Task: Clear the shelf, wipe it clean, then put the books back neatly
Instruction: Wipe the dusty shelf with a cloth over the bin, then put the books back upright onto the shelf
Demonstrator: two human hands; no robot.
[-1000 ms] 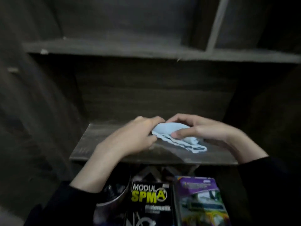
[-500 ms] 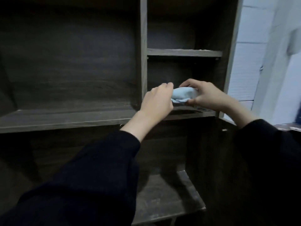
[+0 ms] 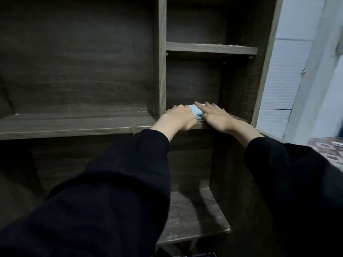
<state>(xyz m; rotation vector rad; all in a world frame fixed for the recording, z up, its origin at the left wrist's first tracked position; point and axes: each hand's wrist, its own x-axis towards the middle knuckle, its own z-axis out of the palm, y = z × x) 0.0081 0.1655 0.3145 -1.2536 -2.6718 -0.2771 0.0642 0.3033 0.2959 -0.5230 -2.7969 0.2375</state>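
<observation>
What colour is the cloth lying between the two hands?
Light blue, seen best in the head view, where the cloth lies on the shelf.

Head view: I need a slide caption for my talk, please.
Left hand grips, right hand presses a light blue cloth on a dark bookcase shelf.

White ribbed wall panels (image 3: 289,75) far right; patterned surface (image 3: 328,151) below, at right edge.

One dark brown wooden bookcase (image 3: 159,52) with three shelf boards showing. One small light-blue cloth (image 3: 195,112) near a board's front edge. Two bare hands, left hand (image 3: 179,118) and right hand (image 3: 216,116). Two black sleeves (image 3: 111,191).
</observation>
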